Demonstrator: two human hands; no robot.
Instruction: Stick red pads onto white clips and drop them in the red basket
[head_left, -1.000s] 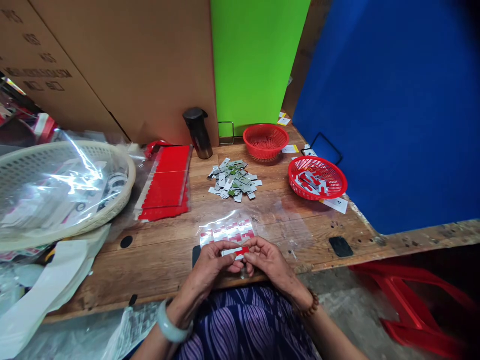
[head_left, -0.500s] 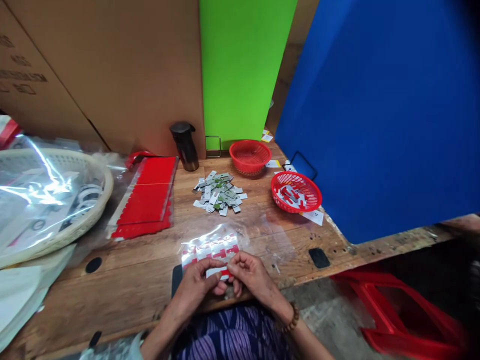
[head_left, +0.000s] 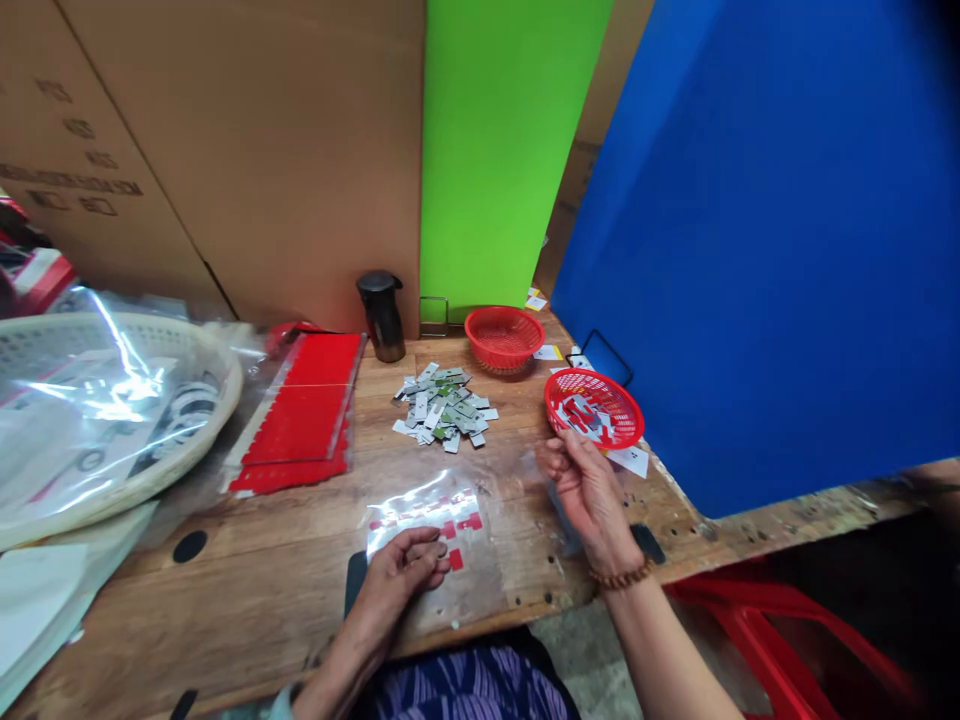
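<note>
Near the front edge, my left hand [head_left: 409, 575] rests over a clear plastic sheet with red shapes [head_left: 470, 521], its fingers curled; whether anything is between them is too small to tell. My right hand [head_left: 589, 485], with a beaded bracelet on the wrist, is at the near rim of a red basket [head_left: 636, 425] that holds red and white pieces [head_left: 589, 415]. Its fingertips are bunched together, and what they may hold cannot be made out. Behind the sheet lies a loose pile of small grey, white and green pieces [head_left: 446, 405].
A second red basket [head_left: 504, 335] and a dark bottle [head_left: 382, 318] stand at the back. Red sheets [head_left: 304, 405] and a plastic-covered cream basket [head_left: 229, 385] lie left. A blue panel [head_left: 750, 250] rises right, above a red stool [head_left: 787, 630].
My right hand has moved away from my left, rightward and forward to the basket. The white and red piece that was between both hands no longer shows there.
</note>
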